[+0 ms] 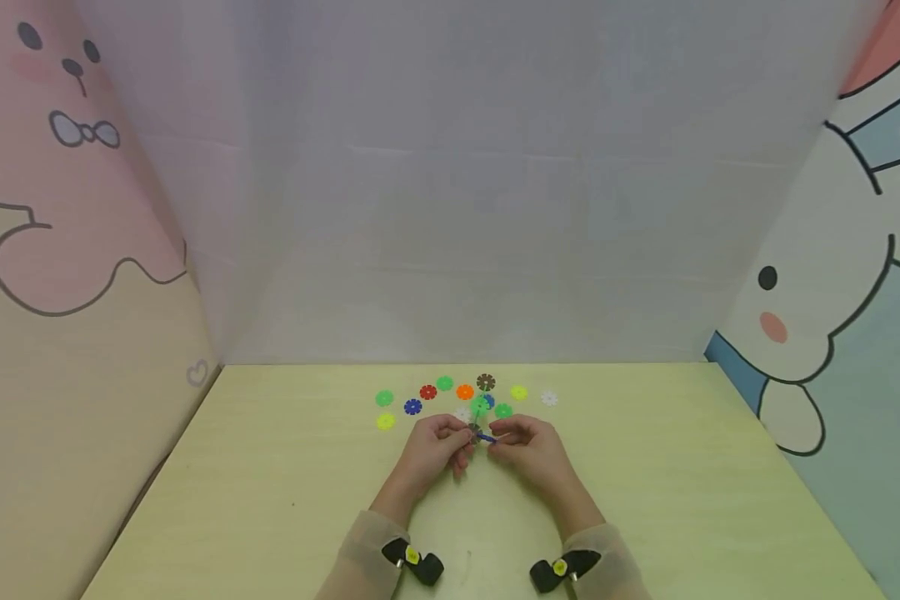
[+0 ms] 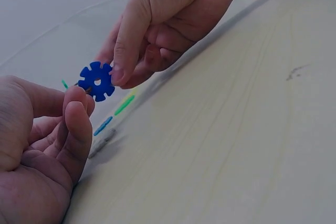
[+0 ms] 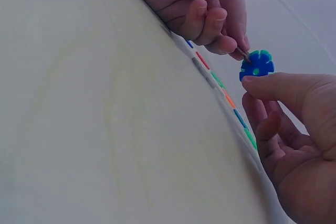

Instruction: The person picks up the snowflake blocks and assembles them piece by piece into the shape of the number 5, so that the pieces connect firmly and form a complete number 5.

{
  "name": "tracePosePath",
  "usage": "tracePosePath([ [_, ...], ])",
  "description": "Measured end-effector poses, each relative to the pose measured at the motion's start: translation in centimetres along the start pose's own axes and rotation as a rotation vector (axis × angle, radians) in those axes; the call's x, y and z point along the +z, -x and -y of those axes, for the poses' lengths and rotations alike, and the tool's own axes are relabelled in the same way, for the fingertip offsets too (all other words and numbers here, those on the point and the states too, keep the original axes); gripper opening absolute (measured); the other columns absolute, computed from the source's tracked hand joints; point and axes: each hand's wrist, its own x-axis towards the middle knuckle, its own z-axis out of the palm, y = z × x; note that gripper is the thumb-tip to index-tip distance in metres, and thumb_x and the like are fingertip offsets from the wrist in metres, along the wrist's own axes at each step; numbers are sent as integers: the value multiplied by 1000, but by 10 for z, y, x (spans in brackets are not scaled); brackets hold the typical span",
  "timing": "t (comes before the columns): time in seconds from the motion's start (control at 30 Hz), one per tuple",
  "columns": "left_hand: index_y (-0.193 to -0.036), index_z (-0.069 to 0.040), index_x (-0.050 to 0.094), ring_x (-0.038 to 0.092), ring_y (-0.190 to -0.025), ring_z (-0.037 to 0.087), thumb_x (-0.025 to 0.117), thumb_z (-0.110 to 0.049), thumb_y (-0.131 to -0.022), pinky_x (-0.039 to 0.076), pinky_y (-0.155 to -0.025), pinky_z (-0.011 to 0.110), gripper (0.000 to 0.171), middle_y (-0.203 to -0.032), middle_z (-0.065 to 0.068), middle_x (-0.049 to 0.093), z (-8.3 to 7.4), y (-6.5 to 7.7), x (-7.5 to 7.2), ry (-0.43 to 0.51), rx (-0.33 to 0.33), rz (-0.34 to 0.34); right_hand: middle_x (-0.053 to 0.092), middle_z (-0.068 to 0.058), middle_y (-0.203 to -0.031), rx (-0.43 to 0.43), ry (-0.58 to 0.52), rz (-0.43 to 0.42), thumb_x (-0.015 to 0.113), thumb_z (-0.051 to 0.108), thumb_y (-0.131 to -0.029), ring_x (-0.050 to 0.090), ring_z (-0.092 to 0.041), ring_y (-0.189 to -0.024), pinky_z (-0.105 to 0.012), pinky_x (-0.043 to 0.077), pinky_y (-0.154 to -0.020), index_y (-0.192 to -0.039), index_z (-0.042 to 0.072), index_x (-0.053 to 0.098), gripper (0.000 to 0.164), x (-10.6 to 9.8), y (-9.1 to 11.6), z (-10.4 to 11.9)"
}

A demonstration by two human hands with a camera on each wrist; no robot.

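In front of the person, both hands meet over the table. My right hand [image 1: 532, 446] pinches a blue notched disc [image 2: 97, 81] at its rim between thumb and fingers. My left hand [image 1: 438, 446] pinches a brown notched disc [image 1: 475, 433], mostly hidden by its fingers and seen nearly edge-on in the wrist views. The blue disc's rim meets the brown one, crossing it at an angle. Green plastic [image 3: 266, 54] shows just behind the blue disc in the right wrist view.
Several notched discs lie flat beyond the hands, among them a red disc [image 1: 428, 392], an orange disc [image 1: 465, 392], a yellow disc [image 1: 519, 392] and a white disc [image 1: 549, 398]. Walls with cartoon animals flank the pale table [image 1: 270, 467], and a white sheet [image 1: 450, 208] hangs behind.
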Motion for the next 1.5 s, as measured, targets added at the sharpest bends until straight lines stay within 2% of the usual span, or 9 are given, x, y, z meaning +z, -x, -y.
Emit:
tracePosePath([
  [0.13,-107,8,68,64,-61,12,69,-5,-107,57,-54,26,12,-87,16,76,0,0,-1,14,-9,-2,77,-13,-112,2,20,-40,85,-4,-88,74,-22,-96,-26,59,-80,-118,1,78,32,-7,-3,1],
  [0.27,-105,6,68,64,-60,13,69,-5,-106,57,-54,26,12,-87,15,76,1,1,-2,10,-6,-3,75,-13,-108,-8,58,-53,84,-5,-90,70,-21,-96,-25,59,-83,-119,-1,77,30,-17,-10,0],
  [0.5,-102,4,69,63,-59,13,70,-6,-106,57,-54,26,11,-88,17,76,3,0,-3,5,1,15,72,-8,-104,8,203,-100,82,3,-96,67,-21,-96,-24,56,-83,-119,3,77,23,-41,-30,0],
  [0.6,-103,5,69,63,-59,13,69,-5,-107,57,-54,26,11,-88,18,76,3,0,-2,1,10,14,72,-9,-105,-1,296,-119,82,8,-97,67,-23,-97,-28,56,-83,-119,4,76,24,-52,-41,2],
  [0.73,-103,5,68,63,-60,13,69,-6,-107,57,-54,25,11,-87,17,76,2,0,-2,-1,8,17,71,-10,-107,-14,408,-122,84,11,-96,69,-26,-100,-40,58,-91,-121,5,76,27,-64,-53,1],
  [0.83,-103,5,69,63,-60,13,70,-6,-107,57,-54,25,11,-87,16,76,3,-1,-3,-1,2,17,70,-11,-110,-8,447,-113,83,13,-95,70,-27,-102,-46,57,-94,-125,5,74,32,-72,-58,-4],
  [0.97,-104,5,69,63,-60,13,69,-6,-107,57,-54,25,11,-88,17,76,4,-1,-3,-2,-5,19,69,-11,-110,20,463,-130,82,17,-94,67,-26,-100,-42,54,-90,-132,8,73,40,-81,-60,-13],
  [1.17,-105,5,69,62,-60,13,69,-6,-107,57,-54,25,11,-88,17,75,5,-1,-3,0,-3,22,70,-11,-105,30,485,-137,85,20,-95,65,-23,-93,-36,52,-83,-137,2,72,48,-88,-62,-19],
  [1.5,-106,5,69,63,-61,13,69,-5,-107,56,-54,25,11,-87,15,76,5,-1,-3,-8,-3,22,70,-9,-102,72,493,-145,85,19,-97,63,-23,-90,-35,50,-81,-125,-2,76,36,-86,-59,-15],
])
